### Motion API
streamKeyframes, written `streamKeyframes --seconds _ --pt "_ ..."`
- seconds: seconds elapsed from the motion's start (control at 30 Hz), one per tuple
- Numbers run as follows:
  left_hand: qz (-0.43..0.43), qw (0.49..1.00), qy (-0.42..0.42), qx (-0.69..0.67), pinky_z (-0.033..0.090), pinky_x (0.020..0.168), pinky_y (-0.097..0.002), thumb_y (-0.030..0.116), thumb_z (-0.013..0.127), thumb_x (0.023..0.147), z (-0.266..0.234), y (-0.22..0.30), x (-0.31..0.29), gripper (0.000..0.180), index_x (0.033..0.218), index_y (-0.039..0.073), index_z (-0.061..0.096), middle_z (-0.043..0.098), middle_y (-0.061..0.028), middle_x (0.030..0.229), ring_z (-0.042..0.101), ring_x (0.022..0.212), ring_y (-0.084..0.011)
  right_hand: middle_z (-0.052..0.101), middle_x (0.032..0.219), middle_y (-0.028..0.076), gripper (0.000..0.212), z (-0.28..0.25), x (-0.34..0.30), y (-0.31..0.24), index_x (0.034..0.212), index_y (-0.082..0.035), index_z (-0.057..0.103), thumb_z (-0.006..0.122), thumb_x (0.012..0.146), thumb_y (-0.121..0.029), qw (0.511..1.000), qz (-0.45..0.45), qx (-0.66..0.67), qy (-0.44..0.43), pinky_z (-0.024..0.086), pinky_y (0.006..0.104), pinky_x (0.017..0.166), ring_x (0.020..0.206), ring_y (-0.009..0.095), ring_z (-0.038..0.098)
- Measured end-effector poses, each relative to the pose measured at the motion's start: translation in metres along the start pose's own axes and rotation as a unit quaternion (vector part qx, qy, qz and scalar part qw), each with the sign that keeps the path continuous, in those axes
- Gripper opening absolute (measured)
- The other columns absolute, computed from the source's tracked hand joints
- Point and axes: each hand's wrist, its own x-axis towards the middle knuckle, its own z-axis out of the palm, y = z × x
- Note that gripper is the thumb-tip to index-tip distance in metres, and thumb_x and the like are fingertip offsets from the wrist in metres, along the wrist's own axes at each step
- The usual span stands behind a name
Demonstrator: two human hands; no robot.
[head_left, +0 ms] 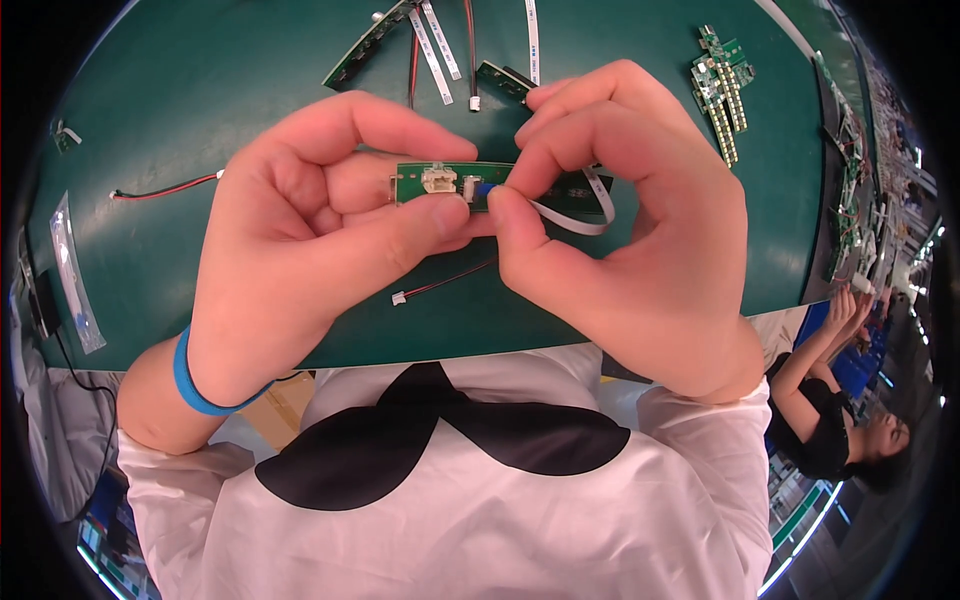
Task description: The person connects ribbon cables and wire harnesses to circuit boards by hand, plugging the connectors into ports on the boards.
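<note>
The left hand (290, 225) pinches a green circuit board (458, 178), long axis sideways; the right hand (665, 210), a ribbon cable (585, 229) looping rightward.

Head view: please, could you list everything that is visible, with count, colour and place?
Table: one, green, centre
Held circuit board: one, green, centre
Held flat cable: one, white with blue end, at the held board
Loose flat cables: three, white, top
Wired cables: at least four, red-black, top, left, lower centre
Loose circuit boards: several, green, top, upper right, far left
Heaped boards: uncountable, green, right edge
Bag: one, clear, left
Co-worker: one, black top, right
Shirt: one, white with black collar, bottom
Wristband: one, blue, left wrist
Hands: two, bare, centre
</note>
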Motion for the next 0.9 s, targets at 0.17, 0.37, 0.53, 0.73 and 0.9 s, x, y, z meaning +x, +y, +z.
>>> streamKeyframes --seconds 0.17,0.37,0.53,0.73,0.9 --pt "0.001 1.000 0.008 -0.007 0.051 0.085 -0.0311 -0.007 0.052 0.083 0.001 0.000 -0.002 0.025 0.107 -0.004 0.047 0.064 -0.0117 0.096 0.063 0.091 -0.0168 0.055 0.082 0.007 0.016 -0.003 0.002 -0.001 0.072 -0.002 0.058 0.068 0.062 0.003 0.997 0.056 0.041 -0.016 0.041 0.0257 0.078 0.086 0.017 0.052" --pt "0.027 0.999 0.013 -0.028 0.052 0.084 -0.0311 -0.007 0.053 0.082 0.007 0.003 -0.002 0.024 0.106 -0.005 0.048 0.064 -0.0109 0.092 0.063 0.089 -0.0169 0.058 0.079 0.003 0.015 -0.012 0.004 -0.006 0.077 0.001 0.060 0.067 0.064 0.003 0.986 0.122 0.106 -0.036 0.038 0.0226 0.073 0.076 0.010 0.048" --pt "0.024 0.999 0.002 -0.033 0.053 0.081 -0.0305 -0.006 0.054 0.081 0.009 0.002 0.000 0.025 0.106 -0.005 0.048 0.064 -0.0099 0.088 0.064 0.085 -0.0164 0.058 0.075 0.002 0.012 -0.016 0.002 -0.006 0.078 0.003 0.060 0.066 0.068 0.003 0.973 0.155 0.150 -0.082 0.039 0.0209 0.068 0.071 0.008 0.050" --pt "0.018 0.999 -0.001 -0.044 0.053 0.081 -0.0305 -0.005 0.055 0.082 0.010 0.000 0.000 0.023 0.104 -0.005 0.049 0.065 -0.0098 0.088 0.064 0.086 -0.0164 0.057 0.074 0.002 0.011 -0.015 0.003 -0.006 0.077 0.003 0.058 0.066 0.069 0.003 0.963 0.180 0.180 -0.089 0.040 0.0203 0.067 0.072 0.008 0.051" --pt "0.026 0.999 0.010 -0.033 0.052 0.082 -0.0303 -0.005 0.055 0.083 0.014 0.001 -0.001 0.022 0.104 -0.005 0.049 0.064 -0.0105 0.090 0.064 0.087 -0.0166 0.057 0.074 0.003 0.010 -0.013 0.001 -0.002 0.078 0.003 0.058 0.065 0.071 0.004 0.976 0.130 0.159 -0.075 0.040 0.0204 0.068 0.072 0.008 0.052"
